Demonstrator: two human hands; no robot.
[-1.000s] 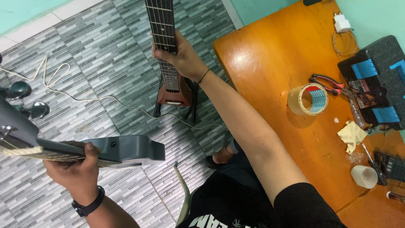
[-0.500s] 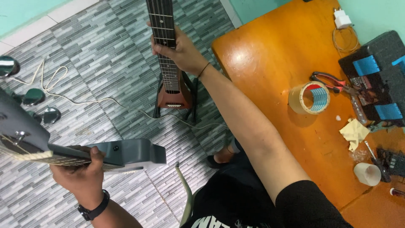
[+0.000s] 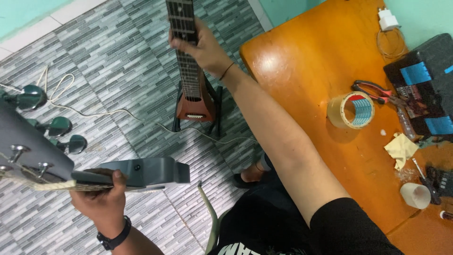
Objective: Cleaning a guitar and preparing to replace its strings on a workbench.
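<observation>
Both hands are closed on guitar necks: the right hand (image 3: pixel 204 47) wraps around the neck of a red guitar (image 3: pixel 193 101), fingers curled over the fretboard, and the left hand (image 3: pixel 100 200), with a black watch (image 3: pixel 113 236) on its wrist, grips the neck of a grey guitar (image 3: pixel 137 171) just below its headstock (image 3: pixel 28 151), thumb on top. That red guitar stands upright on a black stand (image 3: pixel 218 111) on the grey tiled floor (image 3: pixel 108 52), far from the person and just left of the table's corner. Its grey counterpart lies across the near left of the view, its green tuners (image 3: pixel 59 126) pointing towards the far left. White cable (image 3: pixel 118 113) trails over the tiles between the two instruments. At the right stands an orange table (image 3: pixel 311 61) with a tape roll (image 3: pixel 351 110), pliers (image 3: pixel 373 89), a black case (image 3: pixel 424 80) with blue patches, a yellow cloth (image 3: pixel 401 147), a white cup (image 3: pixel 415 194) and, at the far edge, a white charger (image 3: pixel 388 20). One foot in a sandal (image 3: pixel 252 175) rests on the floor beside the table
</observation>
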